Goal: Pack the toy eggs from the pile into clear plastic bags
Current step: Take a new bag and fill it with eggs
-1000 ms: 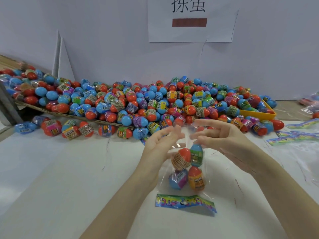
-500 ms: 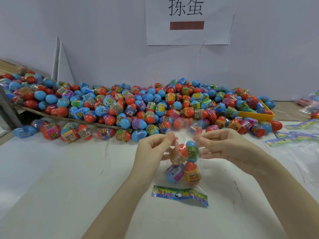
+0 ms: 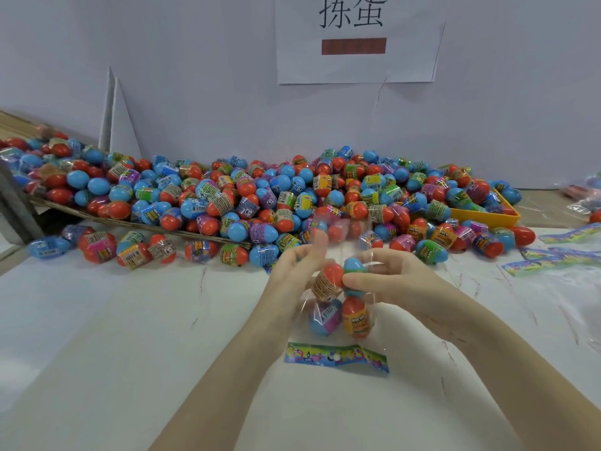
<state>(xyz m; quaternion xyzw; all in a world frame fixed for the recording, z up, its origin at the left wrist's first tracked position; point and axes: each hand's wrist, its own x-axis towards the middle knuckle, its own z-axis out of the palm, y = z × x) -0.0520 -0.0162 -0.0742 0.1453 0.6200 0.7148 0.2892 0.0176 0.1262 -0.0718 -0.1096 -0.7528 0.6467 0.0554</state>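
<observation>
A clear plastic bag (image 3: 338, 229) stands upright between my hands, its colourful printed header strip (image 3: 336, 356) lying on the white table toward me. Inside it sit several red-and-blue toy eggs (image 3: 328, 288), stacked two over two. My left hand (image 3: 296, 271) grips the bag's left side near the upper eggs. My right hand (image 3: 387, 281) holds the right side, thumb pressed across the front of the bag. The bag's open top rises above my fingers. Behind lies the big pile of toy eggs (image 3: 260, 196), wrapped in printed bands.
A yellow tray (image 3: 487, 216) sits under the pile's right end, a cardboard sheet (image 3: 107, 219) under its left. More printed bag strips (image 3: 553, 255) lie at the right. A paper sign (image 3: 354, 37) hangs on the wall behind.
My hands closed in from spread fingers onto the bag's sides. The right thumb has moved across the front of the upper eggs, and the bag top now stands higher.
</observation>
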